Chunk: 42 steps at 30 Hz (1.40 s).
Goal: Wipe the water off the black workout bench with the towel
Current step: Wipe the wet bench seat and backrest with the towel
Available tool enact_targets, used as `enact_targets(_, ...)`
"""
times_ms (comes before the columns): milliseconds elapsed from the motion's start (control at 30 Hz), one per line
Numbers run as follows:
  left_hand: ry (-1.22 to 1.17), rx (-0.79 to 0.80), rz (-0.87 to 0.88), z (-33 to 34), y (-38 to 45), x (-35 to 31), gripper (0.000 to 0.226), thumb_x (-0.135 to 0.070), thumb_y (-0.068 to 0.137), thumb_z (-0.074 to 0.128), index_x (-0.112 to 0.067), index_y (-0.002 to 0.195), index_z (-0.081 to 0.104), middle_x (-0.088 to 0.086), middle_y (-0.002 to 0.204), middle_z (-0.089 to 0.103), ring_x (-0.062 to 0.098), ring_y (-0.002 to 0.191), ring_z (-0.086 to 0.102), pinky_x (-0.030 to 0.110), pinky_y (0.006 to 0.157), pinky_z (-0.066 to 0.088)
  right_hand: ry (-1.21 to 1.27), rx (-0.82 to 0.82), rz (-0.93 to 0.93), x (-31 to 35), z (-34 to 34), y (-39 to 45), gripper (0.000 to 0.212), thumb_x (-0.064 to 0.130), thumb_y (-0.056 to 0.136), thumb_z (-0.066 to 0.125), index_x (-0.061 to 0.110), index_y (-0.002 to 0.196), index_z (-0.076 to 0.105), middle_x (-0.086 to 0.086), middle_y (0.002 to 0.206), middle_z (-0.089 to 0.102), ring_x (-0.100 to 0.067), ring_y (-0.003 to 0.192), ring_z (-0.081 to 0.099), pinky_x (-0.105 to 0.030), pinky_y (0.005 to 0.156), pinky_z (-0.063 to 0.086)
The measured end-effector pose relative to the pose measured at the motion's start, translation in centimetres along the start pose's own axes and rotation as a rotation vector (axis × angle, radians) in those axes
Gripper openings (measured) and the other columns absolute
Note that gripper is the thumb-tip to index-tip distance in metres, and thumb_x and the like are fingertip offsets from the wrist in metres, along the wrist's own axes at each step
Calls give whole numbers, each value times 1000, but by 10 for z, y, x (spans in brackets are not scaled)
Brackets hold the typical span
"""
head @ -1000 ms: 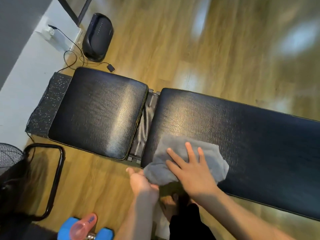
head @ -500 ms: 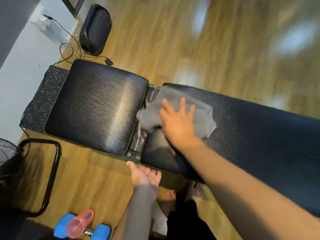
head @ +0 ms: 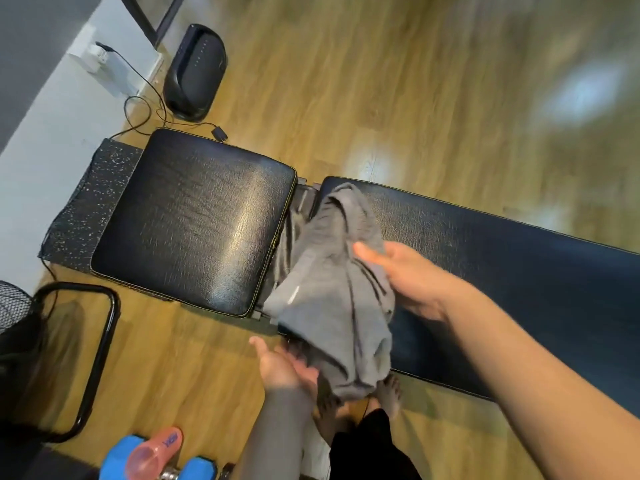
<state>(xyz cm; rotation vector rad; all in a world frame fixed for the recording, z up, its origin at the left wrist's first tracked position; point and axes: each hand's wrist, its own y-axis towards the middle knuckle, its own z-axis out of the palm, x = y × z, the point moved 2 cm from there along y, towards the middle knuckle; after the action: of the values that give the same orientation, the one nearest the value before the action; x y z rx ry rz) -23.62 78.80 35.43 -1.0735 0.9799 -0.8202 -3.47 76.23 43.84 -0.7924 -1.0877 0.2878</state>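
The black workout bench [head: 519,271] runs across the view, its square seat pad [head: 194,220] on the left and the long back pad on the right. A grey towel [head: 332,292] hangs bunched over the left end of the back pad and the gap between the pads, drooping past the bench's near edge. My right hand [head: 408,278] grips the towel's right side, lifting it off the pad. My left hand [head: 280,365] is below the bench's near edge, palm up with fingers apart, just under the towel's lower end.
A black speaker [head: 195,72] and cables lie on the wooden floor behind the seat pad. A speckled mat [head: 79,209] sits under the bench's left end. A black tube frame [head: 100,341], blue dumbbell [head: 117,459] and pink bottle [head: 156,452] are near left. My bare feet [head: 388,396] stand by the bench.
My right hand pulled the towel back from the far edge toward me and bunched it up off the pad. The towel now droops over the near edge by my left hand.
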Motion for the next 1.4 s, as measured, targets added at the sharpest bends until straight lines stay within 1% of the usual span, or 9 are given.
enact_targets(200,27,-30,13,3,-6,1,88,-72,89,22,-13,153,15,10,161,16,30,148,13,51,117,20,-903,-789,-269,-13,-56,0,39,38,94,59,16,126,55,-6,113,57,-30,106,52,-40,86,43)
enact_targets(333,45,-42,39,4,-5,2,86,-71,90,23,-13,152,16,10,161,16,29,148,14,50,117,21,-1556,-543,-683,-45,0,7,17,19,81,71,13,93,61,-11,93,56,-33,78,50,-43,64,41)
enact_targets(433,60,-40,29,4,-4,-1,86,-71,90,23,-12,152,16,11,161,16,29,148,14,50,117,21,-1337,-521,-507,-62,-7,9,25,10,78,71,13,97,56,-9,97,53,-34,82,53,-46,67,47)
enact_targets(533,62,-41,38,3,-2,-1,86,-71,89,24,-12,152,16,11,160,17,30,148,16,50,117,22,-964,-715,-271,-58,-33,-6,57,58,85,61,19,125,47,-2,118,55,-27,106,55,-47,86,48)
enact_targets(633,62,-54,66,4,-1,5,83,-69,91,25,-14,152,17,10,161,17,30,148,16,50,117,22,-1279,-763,-148,-60,-27,-8,91,82,73,52,15,134,46,-7,116,53,-33,105,52,-47,87,45)
enact_targets(867,64,-75,65,3,3,7,83,-69,91,27,-14,152,18,10,160,18,29,148,15,49,117,23,-932,-677,-527,-56,4,2,42,43,91,53,14,121,59,-3,104,58,-25,97,53,-42,85,46)
enact_targets(1100,52,-90,63,5,-1,7,83,-68,91,28,-13,152,18,11,160,18,31,148,16,50,116,24,-1219,-781,-530,-49,-9,0,62,57,91,51,19,139,48,-11,132,50,-33,111,47,-50,93,42)
enact_targets(1233,46,-94,52,3,0,6,82,-68,91,29,-13,151,20,11,160,20,30,147,19,49,116,25,-1711,-499,-666,-56,17,8,84,71,68,68,26,138,52,-10,156,35,-43,133,39,-59,106,27)
enact_targets(1400,40,-67,29,2,-3,-1,87,-70,89,29,-10,151,19,12,160,20,32,147,20,49,117,25,-1755,-554,-586,-44,-9,2,31,44,80,56,16,94,59,-4,117,60,-35,119,50,-58,104,23)
